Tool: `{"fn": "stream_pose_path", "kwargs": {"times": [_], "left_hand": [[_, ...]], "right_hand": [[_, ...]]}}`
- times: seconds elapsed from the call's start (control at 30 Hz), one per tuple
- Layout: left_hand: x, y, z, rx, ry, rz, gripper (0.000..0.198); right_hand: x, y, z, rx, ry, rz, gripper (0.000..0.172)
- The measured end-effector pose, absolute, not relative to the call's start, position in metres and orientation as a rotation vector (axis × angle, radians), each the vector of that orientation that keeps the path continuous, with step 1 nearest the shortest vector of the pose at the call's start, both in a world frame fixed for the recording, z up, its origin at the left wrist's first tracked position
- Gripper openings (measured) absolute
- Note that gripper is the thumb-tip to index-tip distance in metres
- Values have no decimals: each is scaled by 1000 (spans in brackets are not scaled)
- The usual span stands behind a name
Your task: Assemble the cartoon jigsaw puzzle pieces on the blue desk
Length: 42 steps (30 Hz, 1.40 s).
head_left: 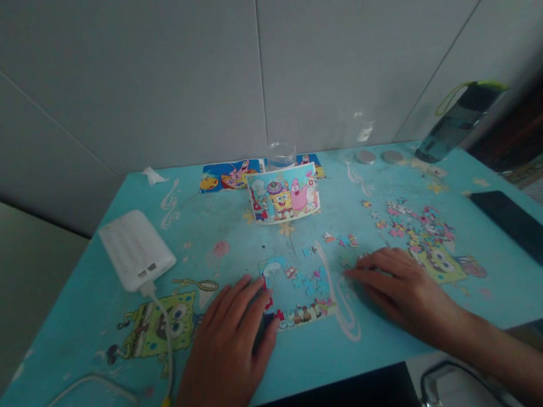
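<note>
My left hand (230, 337) lies flat on the blue table (235, 235), fingers stretched out and touching the left edge of a small, partly assembled jigsaw puzzle (296, 291). To the puzzle's right my right hand (402, 286) rests palm down with its fingers spread, fingertips near a few loose pieces (342, 242). Neither hand holds anything. A cartoon reference picture (283, 193) stands propped upright behind the puzzle. A heap of loose puzzle pieces (416, 223) is scattered beyond my right hand.
A white power bank (136, 248) with a cable (162, 326) lies at the left. A dark phone (522, 227) lies at the right. A clear jar (279, 155), two round lids (379, 157) and a dark bottle (452, 124) sit near the wall.
</note>
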State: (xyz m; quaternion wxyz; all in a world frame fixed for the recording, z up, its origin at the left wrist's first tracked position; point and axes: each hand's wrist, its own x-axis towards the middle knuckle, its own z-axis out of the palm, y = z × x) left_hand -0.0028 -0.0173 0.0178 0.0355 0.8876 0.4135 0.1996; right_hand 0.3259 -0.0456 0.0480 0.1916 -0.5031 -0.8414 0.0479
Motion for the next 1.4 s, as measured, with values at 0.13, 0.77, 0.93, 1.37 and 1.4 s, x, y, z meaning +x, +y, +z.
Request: {"fn": "stream_pose_path", "kwargs": {"times": [0.13, 0.77, 0.93, 1.37, 1.4], "left_hand": [[-3, -16, 16, 2727, 1264, 619, 35], [-5, -16, 12, 2751, 1245, 648, 36], [-4, -16, 14, 2749, 1252, 636, 36], [-2, -17, 17, 2709, 1266, 649, 35], [-2, -17, 17, 2707, 1269, 644, 35]], "right_hand": [[349, -49, 51, -1575, -2179, 67, 27], [356, 1, 59, -1773, -2176, 346, 23], [353, 16, 59, -1800, -2118, 448, 20], [321, -18, 82, -1733, -1950, 951, 14], [315, -25, 81, -1704, -1961, 1026, 13]]}}
